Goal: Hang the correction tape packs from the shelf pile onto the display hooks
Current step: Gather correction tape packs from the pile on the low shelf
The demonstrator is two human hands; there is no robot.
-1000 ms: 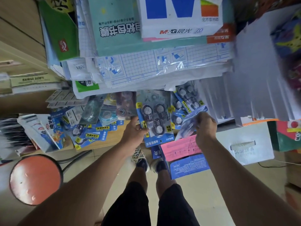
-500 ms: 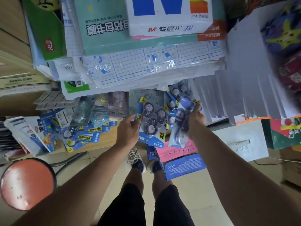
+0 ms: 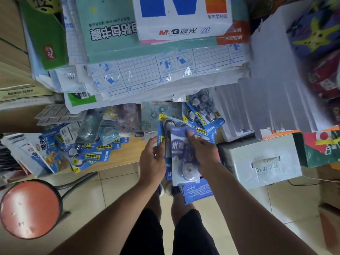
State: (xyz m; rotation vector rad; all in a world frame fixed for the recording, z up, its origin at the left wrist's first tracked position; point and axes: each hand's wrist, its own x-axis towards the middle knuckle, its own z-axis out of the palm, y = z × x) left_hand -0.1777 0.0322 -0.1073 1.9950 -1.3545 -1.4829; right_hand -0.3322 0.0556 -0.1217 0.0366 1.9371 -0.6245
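A pile of blue and yellow correction tape packs (image 3: 92,151) lies spread over the wooden shelf (image 3: 127,159). More packs (image 3: 202,111) lean at the pile's right end. My left hand (image 3: 151,159) grips a blue multi-pack of correction tapes (image 3: 162,131) by its left edge. My right hand (image 3: 204,151) holds a pale purple single correction tape pack (image 3: 181,162) laid flat over the front of that multi-pack. Both packs hover in front of the shelf edge, above my feet. No display hooks are in view.
Stacked book-cover sheets and an M&G paper ream (image 3: 182,17) overhang the shelf. White paper stacks (image 3: 276,100) and a white carton (image 3: 261,162) stand at the right. A red round stool (image 3: 29,208) sits at lower left. Blue boxes (image 3: 196,192) lie on the tiled floor.
My right hand brought the purple pack from the right across onto the front of the multi-pack in my left hand. Both hands drew slightly back from the shelf.
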